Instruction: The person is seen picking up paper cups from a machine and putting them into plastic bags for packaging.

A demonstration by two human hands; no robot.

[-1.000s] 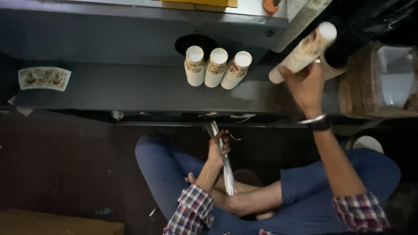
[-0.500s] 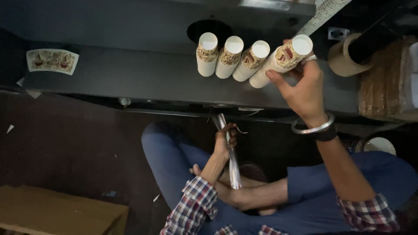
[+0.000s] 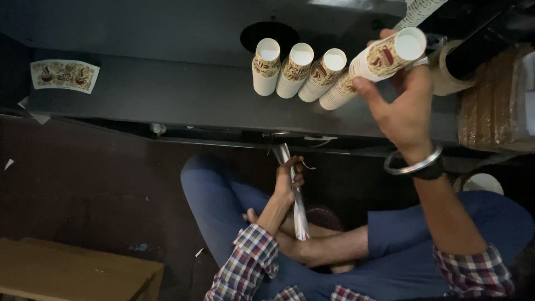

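Note:
My right hand [image 3: 402, 109] grips a tall stack of printed paper cups [image 3: 374, 67], holding it tilted with its foot on the dark grey table [image 3: 167, 100]. Just left of it stand three more cup stacks [image 3: 294, 70] in a row, touching one another. Below the table edge, my left hand [image 3: 287, 179] is closed around a thin roll of clear plastic sleeve [image 3: 295, 200] that runs down over my lap. A metal bangle and a dark band sit on my right wrist.
A round hole [image 3: 262, 32] opens in the table behind the stacks. A flat printed cup blank [image 3: 64, 75] lies at the far left. Brown tape roll [image 3: 446, 75] and a brown bundle [image 3: 490, 106] sit at the right. A wooden board [image 3: 72, 273] lies on the floor, lower left.
My right hand brought the cup stack from the upper right down beside the three standing stacks. The left hand stayed on the plastic roll.

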